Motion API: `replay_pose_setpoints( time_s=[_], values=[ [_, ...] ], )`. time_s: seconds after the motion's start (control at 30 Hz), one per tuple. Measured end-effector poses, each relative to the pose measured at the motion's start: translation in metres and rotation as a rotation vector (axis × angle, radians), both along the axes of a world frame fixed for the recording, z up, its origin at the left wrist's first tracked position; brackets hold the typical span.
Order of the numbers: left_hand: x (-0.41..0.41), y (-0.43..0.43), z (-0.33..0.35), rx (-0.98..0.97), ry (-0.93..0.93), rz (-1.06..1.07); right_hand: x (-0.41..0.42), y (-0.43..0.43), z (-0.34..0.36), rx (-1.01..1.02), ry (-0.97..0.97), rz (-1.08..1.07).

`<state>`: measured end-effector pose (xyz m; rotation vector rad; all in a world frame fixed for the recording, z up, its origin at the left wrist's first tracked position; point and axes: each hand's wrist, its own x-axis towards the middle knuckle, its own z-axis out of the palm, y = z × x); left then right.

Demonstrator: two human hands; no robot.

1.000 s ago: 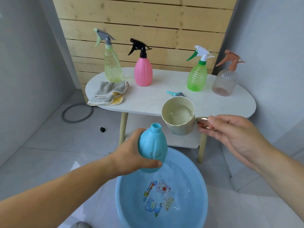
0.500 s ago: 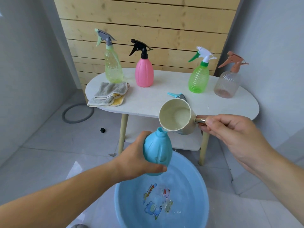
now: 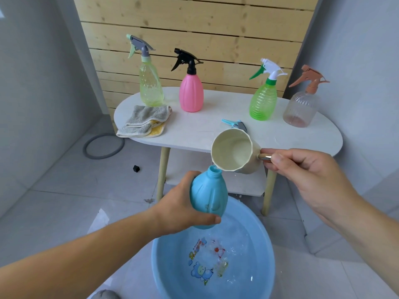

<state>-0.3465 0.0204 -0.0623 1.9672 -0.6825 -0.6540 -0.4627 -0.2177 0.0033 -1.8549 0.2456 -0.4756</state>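
My left hand (image 3: 179,209) grips an uncapped blue bottle (image 3: 209,197) above a blue basin (image 3: 254,275) of water on the floor. My right hand (image 3: 306,171) holds a cream cup (image 3: 234,153) by its shiny handle. The cup is tipped far over to the left, its lower rim right at the bottle's open neck. A blue spray head (image 3: 234,124) lies on the white table (image 3: 194,130) just behind the cup.
On the table stand several spray bottles: yellow-green (image 3: 150,85), pink (image 3: 191,93), green (image 3: 263,100) and clear with a brown trigger (image 3: 301,108). A folded grey and yellow cloth (image 3: 144,121) lies at the table's left end. A grey ring (image 3: 103,145) lies on the floor.
My right hand has tipped the cup further over and brought its rim down to the bottle's neck. The bottle has risen slightly towards the cup.
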Motion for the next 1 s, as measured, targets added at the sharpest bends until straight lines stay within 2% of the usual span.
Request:
replay_pose_setpoints(
  time_s=[1.0],
  values=[
    [0.0, -0.003, -0.007, 0.029, -0.008, -0.006, -0.004, 0.002, 0.01, -0.064, -0.051, -0.037]
  ],
)
